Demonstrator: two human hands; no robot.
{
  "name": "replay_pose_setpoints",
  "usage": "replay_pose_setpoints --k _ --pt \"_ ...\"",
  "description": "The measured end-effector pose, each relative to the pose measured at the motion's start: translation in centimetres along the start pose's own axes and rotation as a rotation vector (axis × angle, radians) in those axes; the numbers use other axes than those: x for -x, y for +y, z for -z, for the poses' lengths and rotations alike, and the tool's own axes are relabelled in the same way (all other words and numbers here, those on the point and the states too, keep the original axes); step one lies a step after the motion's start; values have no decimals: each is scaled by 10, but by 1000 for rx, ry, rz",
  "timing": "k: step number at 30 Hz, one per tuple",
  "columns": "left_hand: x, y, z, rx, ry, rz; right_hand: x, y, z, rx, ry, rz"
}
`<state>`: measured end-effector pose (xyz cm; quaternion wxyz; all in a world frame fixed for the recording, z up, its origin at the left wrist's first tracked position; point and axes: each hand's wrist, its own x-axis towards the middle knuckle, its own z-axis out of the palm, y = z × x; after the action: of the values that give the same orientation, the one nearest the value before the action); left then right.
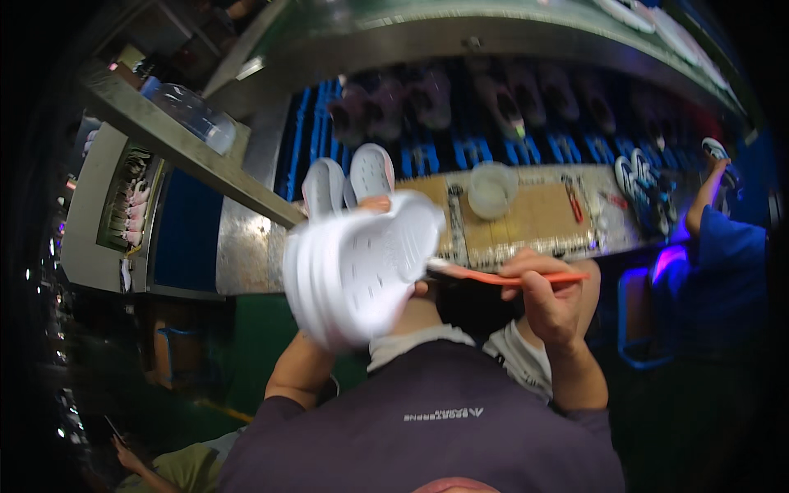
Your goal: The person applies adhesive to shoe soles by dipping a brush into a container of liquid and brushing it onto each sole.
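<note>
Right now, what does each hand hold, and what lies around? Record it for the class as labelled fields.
Left hand: white ribbed slip-on shoe; hand mostly hidden
Right hand: orange-handled brush
Brush tip: at the shoe's rim, contact unclear
Cardboard sheet: round translucent tub on it
Beyond the held shoe: two white perforated shoes

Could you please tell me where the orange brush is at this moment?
In the head view, the brush is right of centre, held in the right hand, its tip at the edge of the white clog.
</note>
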<state>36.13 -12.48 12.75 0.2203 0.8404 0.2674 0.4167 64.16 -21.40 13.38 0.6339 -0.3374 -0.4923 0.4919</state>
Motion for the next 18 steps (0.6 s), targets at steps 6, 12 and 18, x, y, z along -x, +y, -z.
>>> replay_pose_setpoints --k 6,12,18 --pt "-46 -35 10 1346 -87 497 6 21 33 -134 417 -2" --pt "-259 -101 84 1402 -168 -186 14 28 46 -129 447 -45" --pt "-301 -132 109 1353 463 451 17 31 48 -18 416 -43"
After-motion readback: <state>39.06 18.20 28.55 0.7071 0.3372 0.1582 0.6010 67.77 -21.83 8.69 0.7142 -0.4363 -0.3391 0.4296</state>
